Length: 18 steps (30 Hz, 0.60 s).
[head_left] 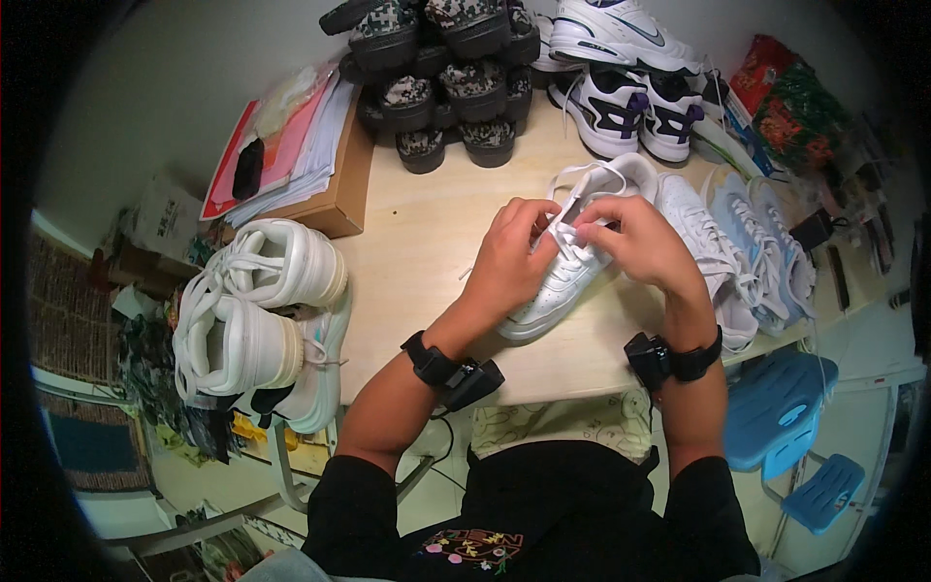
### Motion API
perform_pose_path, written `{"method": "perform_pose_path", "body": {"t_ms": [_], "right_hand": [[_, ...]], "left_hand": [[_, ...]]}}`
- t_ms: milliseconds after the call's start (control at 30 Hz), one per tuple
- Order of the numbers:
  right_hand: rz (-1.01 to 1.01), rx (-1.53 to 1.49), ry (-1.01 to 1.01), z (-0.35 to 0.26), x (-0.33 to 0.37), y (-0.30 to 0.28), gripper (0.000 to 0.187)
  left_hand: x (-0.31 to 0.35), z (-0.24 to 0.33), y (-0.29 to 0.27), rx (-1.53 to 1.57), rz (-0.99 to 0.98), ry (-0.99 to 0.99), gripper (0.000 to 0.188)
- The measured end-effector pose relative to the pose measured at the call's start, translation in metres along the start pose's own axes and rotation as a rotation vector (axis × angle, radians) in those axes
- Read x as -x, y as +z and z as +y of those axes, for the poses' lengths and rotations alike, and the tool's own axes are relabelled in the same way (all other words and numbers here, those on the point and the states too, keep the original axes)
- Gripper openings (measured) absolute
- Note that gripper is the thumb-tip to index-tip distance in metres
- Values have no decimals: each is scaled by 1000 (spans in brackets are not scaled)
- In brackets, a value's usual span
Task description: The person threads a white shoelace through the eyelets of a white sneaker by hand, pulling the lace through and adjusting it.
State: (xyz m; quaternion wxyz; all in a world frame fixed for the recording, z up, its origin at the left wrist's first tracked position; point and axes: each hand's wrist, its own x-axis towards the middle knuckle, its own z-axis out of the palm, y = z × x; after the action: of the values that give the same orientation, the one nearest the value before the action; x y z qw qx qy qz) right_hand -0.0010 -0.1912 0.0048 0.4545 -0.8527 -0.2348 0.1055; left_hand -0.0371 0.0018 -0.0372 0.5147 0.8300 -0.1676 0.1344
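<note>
Two forearms (388, 405) angle inward, left hand (511, 252) and right hand (642, 241) curled, each grip pinching laces (579, 252) on the white shoe (543, 308).

The location is presenting as an indoor shoe-handling workspace; the view is leaving open whether it is a home, shop or workshop. Indicators: a pale wood-grain table (412, 281) is carrying multiple pairs of footwear. Camouflage shoes (478, 92) are forming a stack at the rear; white-and-black sneakers (613, 114) are standing beside it; white and pale-blue lace-up shoes (742, 225) are lining the right side. A cardboard box (345, 186) is supporting papers (315, 150). A blue plastic seat (776, 412) is standing alongside.
</note>
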Motion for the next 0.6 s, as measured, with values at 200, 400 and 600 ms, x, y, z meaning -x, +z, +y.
{"method": "perform_pose_path", "body": {"t_ms": [200,400,600], "right_hand": [[90,-136,108,-16,0,-14,16],[-162,5,231,-30,-16,-32,12],[14,-189,330,-39,-19,-34,13]], "left_hand": [[2,-7,4,2,15,45,28],[1,-10,5,-62,36,113,29],[-1,-5,2,-81,38,118,29]]}}
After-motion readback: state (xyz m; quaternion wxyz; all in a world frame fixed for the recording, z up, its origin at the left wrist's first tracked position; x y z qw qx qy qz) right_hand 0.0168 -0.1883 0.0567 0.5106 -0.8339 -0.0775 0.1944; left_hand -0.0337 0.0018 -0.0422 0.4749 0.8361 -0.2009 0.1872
